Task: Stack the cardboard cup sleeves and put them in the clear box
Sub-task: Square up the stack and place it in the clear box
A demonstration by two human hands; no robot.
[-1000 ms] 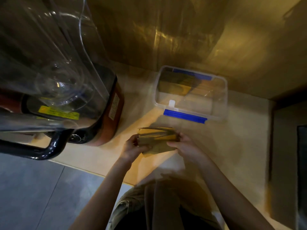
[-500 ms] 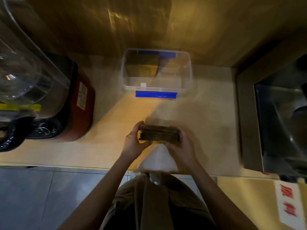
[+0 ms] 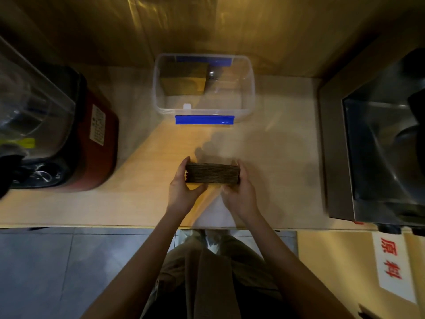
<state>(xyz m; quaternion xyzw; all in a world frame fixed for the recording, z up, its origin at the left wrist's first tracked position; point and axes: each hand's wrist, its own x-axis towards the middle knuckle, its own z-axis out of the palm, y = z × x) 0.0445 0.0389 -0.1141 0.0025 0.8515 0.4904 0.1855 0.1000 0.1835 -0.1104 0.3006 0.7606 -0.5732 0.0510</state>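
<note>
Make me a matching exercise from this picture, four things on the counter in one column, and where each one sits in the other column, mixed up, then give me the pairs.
1. stack of sleeves
2. clear box
3. red appliance
4. steel sink

A. far right
B. far left
C. between left hand and right hand
D. back, against the wall

Pairs: 1-C, 2-D, 3-B, 4-A

The scene is dim and yellow-tinted. A brighter wedge of light crosses the countertop (image 3: pixel 147 180) at centre, and soft shadows of the hands fall above them toward the clear box (image 3: pixel 249 88). Glare streaks the wall at top. Edges bend with wide-angle distortion; the left and right margins look smeared and soft.
</note>
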